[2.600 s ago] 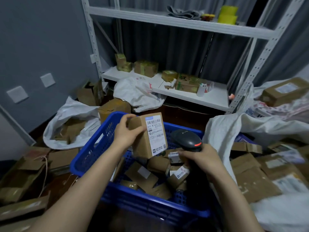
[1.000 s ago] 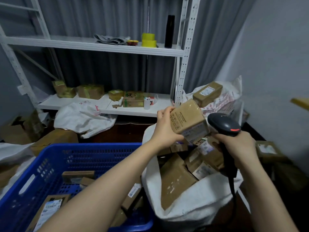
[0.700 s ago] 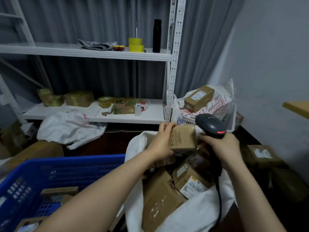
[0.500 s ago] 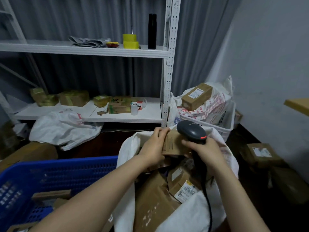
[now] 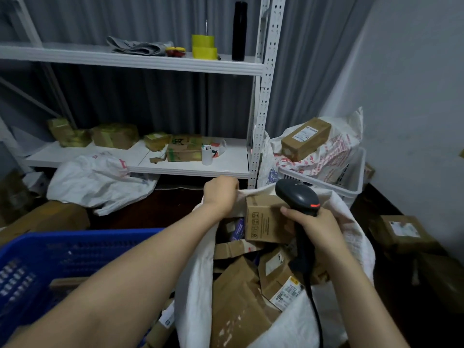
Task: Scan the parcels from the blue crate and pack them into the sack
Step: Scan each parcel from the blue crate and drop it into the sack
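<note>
- small brown box (image 5: 266,219): plain cardboard with black printed marks on the side facing the camera. it sits on top of the pile at the far end of the sack, just beside the scanner.
- sack (image 5: 195,285): white woven, mouth open, packed with brown cardboard parcels (image 5: 238,305), some with white labels. the left hand (image 5: 221,197) grips its far rim.
- blue crate (image 5: 75,247): perforated plastic, lower left, just beside the sack.
- scanner (image 5: 296,197): dark grey with an orange stripe and a hanging cable, gripped by the right hand (image 5: 316,229) above the sack.
</note>
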